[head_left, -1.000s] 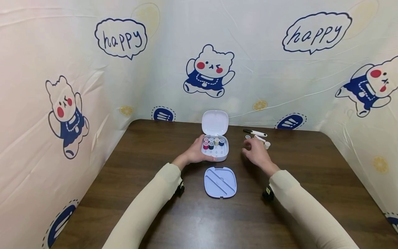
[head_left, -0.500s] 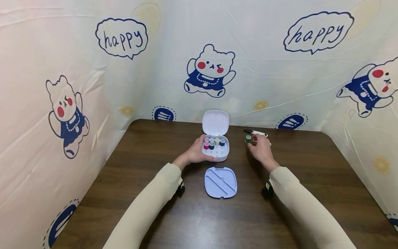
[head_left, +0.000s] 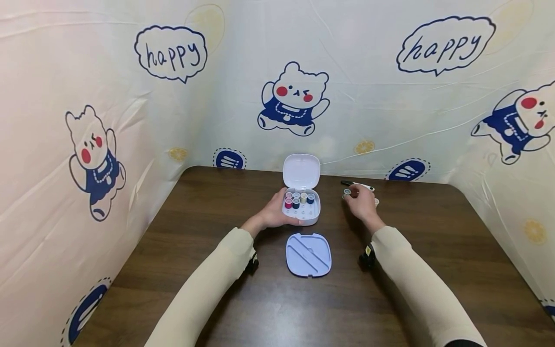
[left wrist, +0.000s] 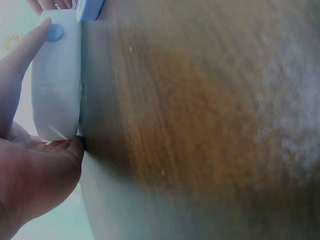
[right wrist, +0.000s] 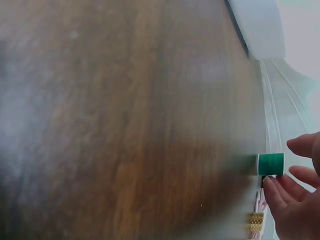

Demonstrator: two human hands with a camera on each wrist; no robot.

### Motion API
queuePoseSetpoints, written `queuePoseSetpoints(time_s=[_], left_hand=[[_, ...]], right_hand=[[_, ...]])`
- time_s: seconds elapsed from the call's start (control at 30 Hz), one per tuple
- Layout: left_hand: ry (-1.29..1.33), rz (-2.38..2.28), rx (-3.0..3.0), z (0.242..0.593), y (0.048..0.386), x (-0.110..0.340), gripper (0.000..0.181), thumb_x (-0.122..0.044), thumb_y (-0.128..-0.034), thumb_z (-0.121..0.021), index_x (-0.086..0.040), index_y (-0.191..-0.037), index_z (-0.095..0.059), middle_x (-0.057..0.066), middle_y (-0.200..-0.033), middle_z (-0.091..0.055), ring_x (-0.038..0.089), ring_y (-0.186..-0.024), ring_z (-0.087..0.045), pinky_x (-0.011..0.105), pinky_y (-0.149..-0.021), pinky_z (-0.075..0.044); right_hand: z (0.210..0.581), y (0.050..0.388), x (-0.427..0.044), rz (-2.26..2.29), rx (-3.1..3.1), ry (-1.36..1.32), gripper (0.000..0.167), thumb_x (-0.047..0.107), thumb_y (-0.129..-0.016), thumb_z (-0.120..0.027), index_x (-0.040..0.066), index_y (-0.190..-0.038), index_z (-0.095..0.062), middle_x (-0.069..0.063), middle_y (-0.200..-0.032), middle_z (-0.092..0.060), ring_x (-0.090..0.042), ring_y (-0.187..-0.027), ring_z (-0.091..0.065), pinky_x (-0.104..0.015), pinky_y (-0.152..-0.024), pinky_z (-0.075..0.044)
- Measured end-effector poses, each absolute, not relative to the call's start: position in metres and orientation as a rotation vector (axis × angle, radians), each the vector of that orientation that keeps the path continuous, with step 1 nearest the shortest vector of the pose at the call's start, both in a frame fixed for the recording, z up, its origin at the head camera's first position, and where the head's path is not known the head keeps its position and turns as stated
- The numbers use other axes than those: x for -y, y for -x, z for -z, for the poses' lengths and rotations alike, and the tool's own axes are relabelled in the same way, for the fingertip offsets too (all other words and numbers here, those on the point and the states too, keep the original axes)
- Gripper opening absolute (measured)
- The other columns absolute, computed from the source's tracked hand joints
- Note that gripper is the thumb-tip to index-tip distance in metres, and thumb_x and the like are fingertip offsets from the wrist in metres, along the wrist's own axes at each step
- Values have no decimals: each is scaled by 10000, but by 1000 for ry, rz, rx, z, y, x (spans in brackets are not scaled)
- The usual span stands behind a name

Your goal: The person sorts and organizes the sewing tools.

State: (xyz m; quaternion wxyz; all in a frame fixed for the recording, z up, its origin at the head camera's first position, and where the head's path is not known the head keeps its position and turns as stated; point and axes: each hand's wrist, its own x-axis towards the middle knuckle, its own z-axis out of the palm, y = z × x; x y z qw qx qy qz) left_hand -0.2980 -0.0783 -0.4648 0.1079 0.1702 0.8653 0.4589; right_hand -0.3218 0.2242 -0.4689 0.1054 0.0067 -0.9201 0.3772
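Observation:
At mid-table, my left hand [head_left: 273, 212] grips the side of a white sewing box [head_left: 313, 217] with its lid raised. In the left wrist view the thumb [left wrist: 30, 47] lies along the box's front, by a round blue button [left wrist: 56, 33]. Several thread spools [head_left: 296, 204] stand in the box's back two rows; bare pegs show in front. To the right of the box, my right hand [head_left: 363, 202] is at a green thread spool [right wrist: 271, 164] standing on the table. Its fingers are spread around the spool, with a gap visible beside it.
In front of the box lies a pale lavender tray [head_left: 309, 255] with slanted ridges. Behind the right hand is a slim black-and-white tool [head_left: 359, 185]. A gold-coloured textured piece [right wrist: 256, 221] sits near that hand. A printed cloth [head_left: 347, 96] hangs behind the table.
My right hand has shifted right, then slightly back left, coming to the green spool, which it partly hid earlier. The left hand and the box stay in place.

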Motion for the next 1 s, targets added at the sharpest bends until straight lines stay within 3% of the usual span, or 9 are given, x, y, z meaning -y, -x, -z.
queuePoseSetpoints(time_s=[0.2, 0.47, 0.83, 1.0], left_hand=[[-505, -1356, -2545, 465, 298, 78, 1106, -312, -686, -963, -41, -1522, -292, 164, -1401, -436, 287, -1273, -441, 464, -1118, -367], [-496, -1323, -2566, 470, 300, 77, 1121, -344, -695, -948, -76, -1538, -260, 152, -1419, -419, 278, -1286, -431, 463, -1123, -362], [-497, -1349, -2555, 467, 299, 77, 1150, -350, -680, -964, -76, -1552, -266, 164, -1426, -415, 290, -1296, -428, 465, -1128, -359], [-480, -1342, -2555, 468, 299, 78, 1154, -359, -679, -964, -85, -1553, -262, 157, -1426, -412, 290, -1294, -431, 464, -1129, -360]], right_hand=[[470, 325, -220, -1057, 2685, -22, 238, 128, -958, -686, -65, -1095, -710, -243, -1046, -720, -385, -1015, -648, -506, -938, -473], [467, 323, -213, -1046, 2665, -17, 194, 126, -951, -712, -55, -1022, -723, -228, -986, -723, -371, -962, -650, -501, -900, -485], [464, 316, -212, -1099, 2728, -74, 228, 180, -969, -714, -18, -1077, -748, -200, -1031, -743, -352, -984, -674, -486, -885, -489], [461, 314, -213, -1205, 2809, -101, 254, 208, -983, -701, 1, -1120, -757, -176, -1072, -743, -331, -998, -638, -421, -849, -469]])
